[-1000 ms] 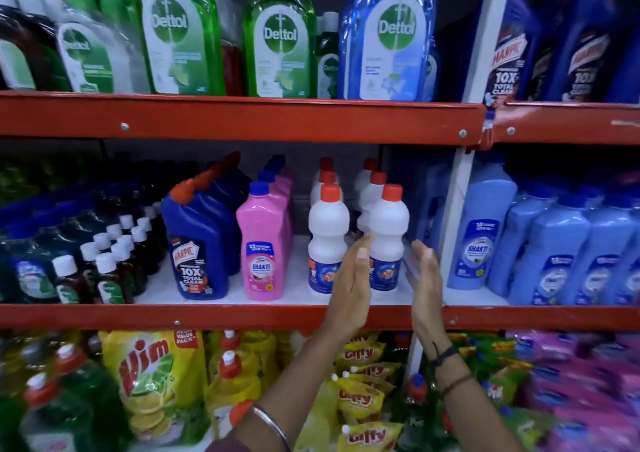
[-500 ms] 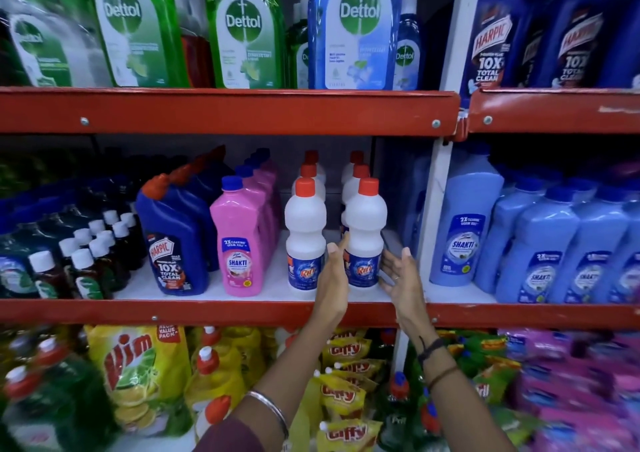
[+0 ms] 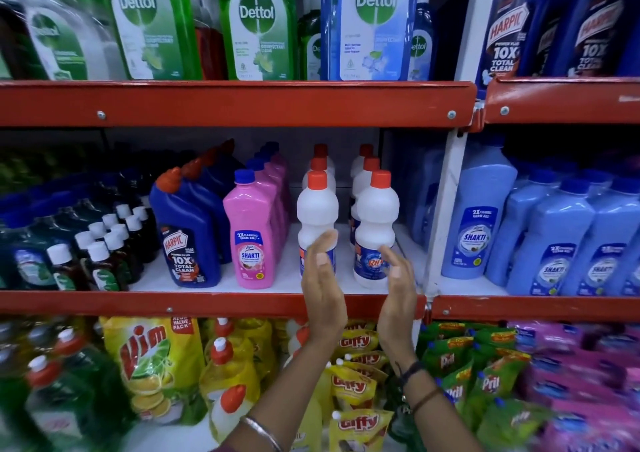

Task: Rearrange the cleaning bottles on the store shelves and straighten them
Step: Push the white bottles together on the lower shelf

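Two rows of white bottles with orange caps stand on the middle shelf (image 3: pixel 214 304). The front left white bottle (image 3: pixel 317 209) and the front right white bottle (image 3: pixel 376 219) are upright. My left hand (image 3: pixel 322 289) is raised flat in front of the left bottle's label, fingers straight. My right hand (image 3: pixel 396 292) is held flat before the right bottle's lower right side. Both palms face each other and hold nothing; contact with the bottles cannot be told. Left of them stand pink Shakti bottles (image 3: pixel 254 233) and blue Harpic bottles (image 3: pixel 187 237).
Large Dettol bottles (image 3: pixel 258 26) fill the upper shelf. A white upright post (image 3: pixel 445 216) separates the bay from light blue Shakti bottles (image 3: pixel 479 223) at right. Small dark bottles (image 3: pixel 104 247) stand at left. Vim (image 3: pixel 152 358) and Giffy pouches (image 3: pixel 356 382) lie below.
Both hands have drawn back from around the front right white bottle and shifted left. The left hand now stands in front of the left bottle. The camera has moved closer.
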